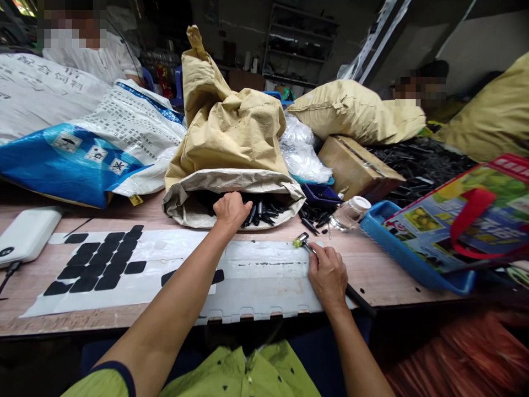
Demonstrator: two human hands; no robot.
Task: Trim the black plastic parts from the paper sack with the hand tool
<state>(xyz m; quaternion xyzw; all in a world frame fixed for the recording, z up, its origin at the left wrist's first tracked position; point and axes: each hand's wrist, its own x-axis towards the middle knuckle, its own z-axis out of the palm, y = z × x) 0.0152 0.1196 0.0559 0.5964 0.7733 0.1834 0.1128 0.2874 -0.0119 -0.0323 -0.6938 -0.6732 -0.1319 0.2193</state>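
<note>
My left hand (232, 209) is at the mouth of a beige woven sack (231, 138), its fingers curled closed over small black tapered parts (261, 212) inside. Whatever those fingers hold is hidden. On the right, my right hand (329, 274) is closed around a small hammer (301, 240). Its metal head with a yellow-green end points up and left, and the black handle runs out below the hand. Beneath both arms lies a pale grey plastic board (268, 286) with a notched front edge.
Black rounded-square pads (91, 259) lie in rows on a white sheet at left, near a white power bank (28, 234). To the right stand a clear jar (350, 212), a blue tray (386, 220) holding a colourful bag (458, 215), and a cardboard box (355, 165). Two people sit opposite.
</note>
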